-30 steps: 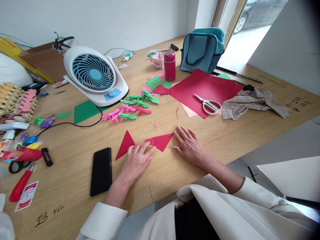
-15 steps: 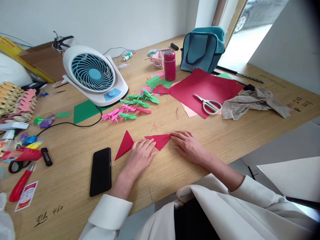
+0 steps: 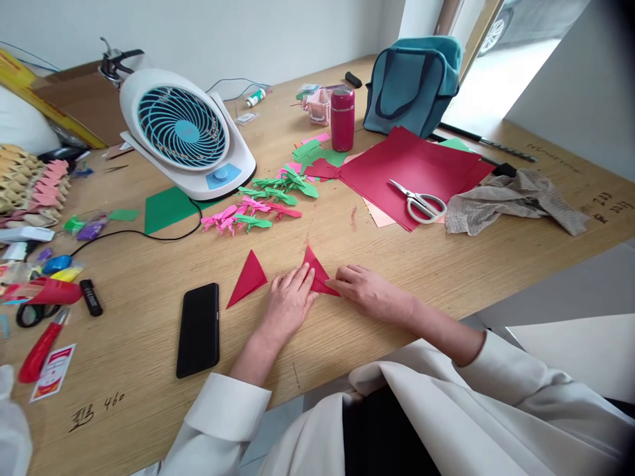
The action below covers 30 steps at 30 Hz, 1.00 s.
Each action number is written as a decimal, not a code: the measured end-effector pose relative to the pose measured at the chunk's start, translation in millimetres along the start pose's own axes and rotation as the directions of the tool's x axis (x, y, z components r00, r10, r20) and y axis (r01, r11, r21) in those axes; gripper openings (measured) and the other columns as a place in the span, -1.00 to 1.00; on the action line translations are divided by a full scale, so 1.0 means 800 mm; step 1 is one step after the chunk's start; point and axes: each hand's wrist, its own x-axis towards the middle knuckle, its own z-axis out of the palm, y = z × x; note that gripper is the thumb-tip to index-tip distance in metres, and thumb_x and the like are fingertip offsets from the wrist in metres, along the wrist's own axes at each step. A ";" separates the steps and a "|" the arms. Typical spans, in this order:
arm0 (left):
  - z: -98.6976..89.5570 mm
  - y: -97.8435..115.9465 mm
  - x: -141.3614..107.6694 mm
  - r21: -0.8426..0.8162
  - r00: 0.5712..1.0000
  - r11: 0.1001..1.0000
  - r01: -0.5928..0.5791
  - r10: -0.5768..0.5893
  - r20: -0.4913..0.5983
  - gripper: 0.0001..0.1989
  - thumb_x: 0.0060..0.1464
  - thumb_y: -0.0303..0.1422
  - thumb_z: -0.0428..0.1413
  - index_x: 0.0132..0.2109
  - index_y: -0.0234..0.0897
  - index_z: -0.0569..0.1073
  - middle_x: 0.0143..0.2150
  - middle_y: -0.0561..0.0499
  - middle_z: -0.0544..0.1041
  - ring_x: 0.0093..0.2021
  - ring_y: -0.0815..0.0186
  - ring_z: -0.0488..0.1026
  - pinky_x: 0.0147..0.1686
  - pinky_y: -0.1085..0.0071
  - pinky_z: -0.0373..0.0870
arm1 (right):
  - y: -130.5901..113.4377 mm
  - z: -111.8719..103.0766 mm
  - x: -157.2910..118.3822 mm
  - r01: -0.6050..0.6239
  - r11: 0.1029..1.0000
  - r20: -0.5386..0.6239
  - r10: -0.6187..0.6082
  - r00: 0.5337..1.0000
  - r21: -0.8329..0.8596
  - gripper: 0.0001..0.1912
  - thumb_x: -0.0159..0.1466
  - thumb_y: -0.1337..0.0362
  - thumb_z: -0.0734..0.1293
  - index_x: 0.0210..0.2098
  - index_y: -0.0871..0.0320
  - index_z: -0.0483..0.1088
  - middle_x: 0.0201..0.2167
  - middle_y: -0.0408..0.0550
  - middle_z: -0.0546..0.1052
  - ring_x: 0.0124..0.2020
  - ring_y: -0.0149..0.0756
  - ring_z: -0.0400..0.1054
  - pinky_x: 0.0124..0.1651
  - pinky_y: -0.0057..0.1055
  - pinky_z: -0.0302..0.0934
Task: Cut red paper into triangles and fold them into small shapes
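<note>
A folded piece of red paper (image 3: pixel 318 270) lies on the table between my hands, one point facing away from me. My left hand (image 3: pixel 292 297) rests flat across its left part, fingers stretched out and covering some of it. At the lower right corner, my right hand (image 3: pixel 364 291) has thumb and fingers closed on the paper's tip. Just left of my left hand lies a second red paper folded into a triangle (image 3: pixel 249 277), untouched.
A black phone (image 3: pixel 198 330) lies at left front. Beyond are small pink and green folded papers (image 3: pixel 258 208), a white fan (image 3: pixel 188 135), a red bottle (image 3: pixel 342 120), red sheets (image 3: pixel 397 165) under scissors (image 3: pixel 421 203), a grey cloth (image 3: pixel 516 201) and a blue bag (image 3: pixel 414 86).
The red paper between my hands has turned, so a point now faces away from me. My right hand has shifted to its lower right corner. The view has moved slightly.
</note>
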 end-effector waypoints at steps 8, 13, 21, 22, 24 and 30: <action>-0.002 0.006 -0.005 -0.018 0.999 0.999 0.035 -0.034 0.035 -0.51 0.34 -0.29 -0.09 0.34 -0.32 0.26 0.39 -0.20 0.25 0.32 0.05 0.24 0.17 0.06 0.25 | 0.005 0.009 0.012 0.013 0.996 0.021 -0.011 1.000 -0.090 -0.69 0.44 0.37 0.12 0.06 0.22 0.41 -0.19 0.07 0.37 -0.24 -0.20 0.22 -0.11 -0.27 0.15; -0.001 0.005 -0.006 -0.024 0.999 0.999 0.039 -0.038 0.028 -0.51 0.34 -0.28 -0.08 0.34 -0.33 0.25 0.40 -0.17 0.22 0.33 0.06 0.23 0.17 0.07 0.23 | 0.006 0.008 -0.004 0.033 0.996 0.011 -0.032 0.999 -0.083 -0.68 0.44 0.38 0.11 0.06 0.21 0.41 -0.18 0.08 0.36 -0.22 -0.20 0.21 -0.11 -0.28 0.14; -0.002 0.005 -0.006 -0.038 0.999 0.998 0.047 -0.046 0.028 -0.51 0.33 -0.28 -0.07 0.34 -0.31 0.24 0.41 -0.15 0.22 0.33 0.07 0.23 0.17 0.07 0.22 | -0.010 -0.010 -0.025 0.033 0.999 0.053 -0.031 0.998 -0.036 -0.73 0.40 0.44 0.13 -0.04 0.27 0.41 -0.15 0.12 0.38 -0.19 -0.18 0.22 -0.06 -0.25 0.19; -0.003 0.006 -0.006 -0.039 0.998 0.998 0.047 -0.046 0.030 -0.51 0.33 -0.28 -0.07 0.34 -0.31 0.24 0.41 -0.15 0.22 0.33 0.07 0.23 0.17 0.08 0.22 | -0.011 -0.010 -0.027 0.032 0.999 0.054 -0.030 0.998 -0.030 -0.73 0.39 0.44 0.13 -0.03 0.27 0.40 -0.15 0.12 0.38 -0.18 -0.18 0.23 -0.06 -0.25 0.20; -0.004 0.006 -0.006 -0.041 0.998 0.998 0.049 -0.047 0.034 -0.51 0.33 -0.29 -0.07 0.35 -0.29 0.24 0.41 -0.15 0.22 0.33 0.06 0.23 0.17 0.08 0.21 | -0.010 -0.008 -0.031 0.033 0.999 0.049 -0.032 0.998 -0.021 -0.74 0.39 0.44 0.13 -0.04 0.28 0.40 -0.14 0.12 0.39 -0.17 -0.18 0.24 -0.05 -0.24 0.21; -0.003 0.007 -0.006 -0.062 0.998 0.997 0.055 -0.053 0.037 -0.51 0.34 -0.27 -0.08 0.34 -0.27 0.24 0.40 -0.18 0.23 0.34 0.05 0.22 0.18 0.05 0.20 | -0.019 -0.014 -0.038 0.036 0.993 -0.051 -0.030 0.998 0.113 -0.68 0.36 0.51 0.11 -0.06 0.24 0.44 -0.10 0.15 0.45 -0.12 -0.18 0.33 -0.03 -0.21 0.28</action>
